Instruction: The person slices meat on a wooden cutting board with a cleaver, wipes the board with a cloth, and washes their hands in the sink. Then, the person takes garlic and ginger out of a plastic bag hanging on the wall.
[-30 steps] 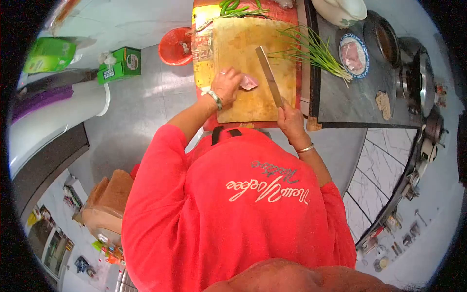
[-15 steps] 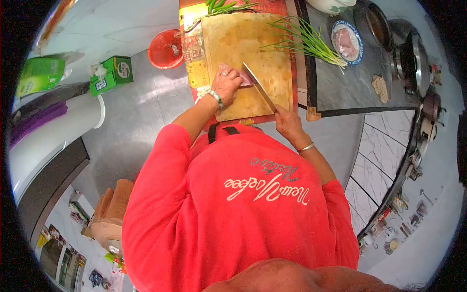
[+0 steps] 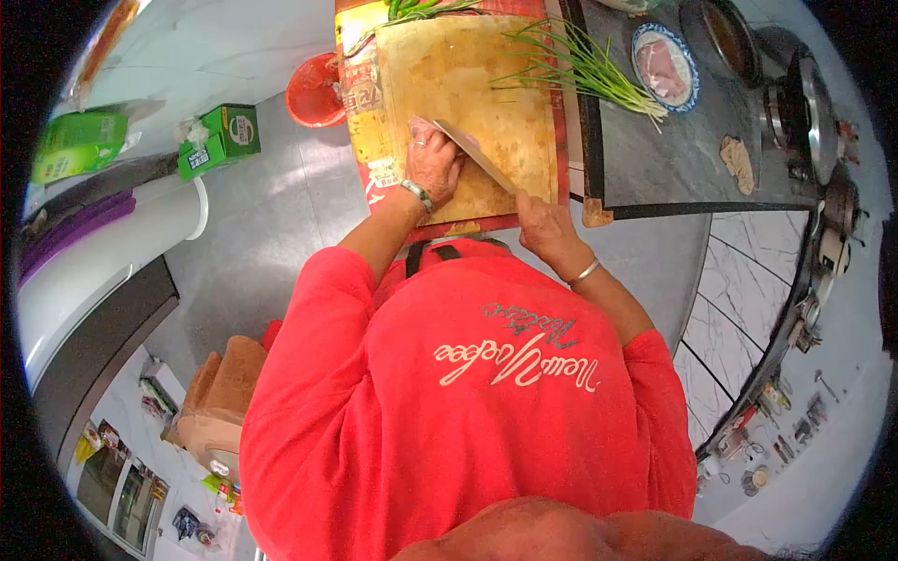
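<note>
My right hand is wrapped around the handle of a kitchen knife, whose long blade slants up and left across the wooden cutting board. Beside the blade, my left hand presses down with bent fingers on a piece of raw pink meat. Most of that meat is hidden by the fingers. A bit of pink shows on the far side of the blade, close against it. Ring and bracelet are on my left hand and wrist.
Green onions lie across the board's right edge onto the grey counter. On that counter are a blue-rimmed plate with meat and a crumpled cloth. Green peppers lie behind the board. A red bucket stands left.
The knife and my right hand have shifted left, bringing the blade against my left fingers. My left hand stays on the meat, and less of the meat shows.
</note>
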Tool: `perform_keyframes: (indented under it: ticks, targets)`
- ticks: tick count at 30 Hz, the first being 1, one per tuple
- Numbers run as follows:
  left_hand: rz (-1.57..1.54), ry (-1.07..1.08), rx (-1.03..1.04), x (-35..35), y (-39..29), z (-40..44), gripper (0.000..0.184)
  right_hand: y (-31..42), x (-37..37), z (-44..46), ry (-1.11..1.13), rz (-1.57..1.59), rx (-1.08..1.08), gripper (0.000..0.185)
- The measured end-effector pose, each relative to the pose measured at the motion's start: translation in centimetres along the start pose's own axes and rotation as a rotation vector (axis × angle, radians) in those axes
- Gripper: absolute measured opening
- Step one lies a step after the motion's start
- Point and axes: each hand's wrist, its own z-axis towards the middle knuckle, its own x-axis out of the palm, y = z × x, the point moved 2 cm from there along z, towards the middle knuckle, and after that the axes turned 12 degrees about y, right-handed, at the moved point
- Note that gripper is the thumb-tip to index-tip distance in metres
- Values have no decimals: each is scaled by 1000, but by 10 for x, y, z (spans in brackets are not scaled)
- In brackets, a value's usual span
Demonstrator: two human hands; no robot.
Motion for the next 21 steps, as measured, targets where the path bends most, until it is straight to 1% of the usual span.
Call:
perform_keyframes:
  ticks: [4, 7, 9, 11, 13, 16, 19, 21]
  targets:
    - [-2, 9, -59, -4, -7, 1, 32, -1, -1, -3, 39, -46, 18, 22]
    - [12, 8, -43, 7, 2, 1, 34, -1, -6, -2, 34, -32, -4, 19]
    - [28, 6, -48, 12, 5, 1, 34, 0, -13, -4, -12, -34, -13, 15]
    - [41, 8, -54, 13, 3, 1, 35, -2, -9, -1, -10, -41, -8, 15]
    - [54, -56, -69, 10, -1, 4, 35, -5, -8, 1, -12, -50, -3, 15]
    - [56, -33, -79, 14, 5, 4, 37, -5, -12, 2, 2, -52, -20, 13]
    - [36, -39, -45, 18, 11, 4, 39, -6, -14, 0, 1, -71, -40, 16]
    - [50, -39, -54, 19, 11, 4, 39, -6, -12, 1, 46, -40, -43, 17]
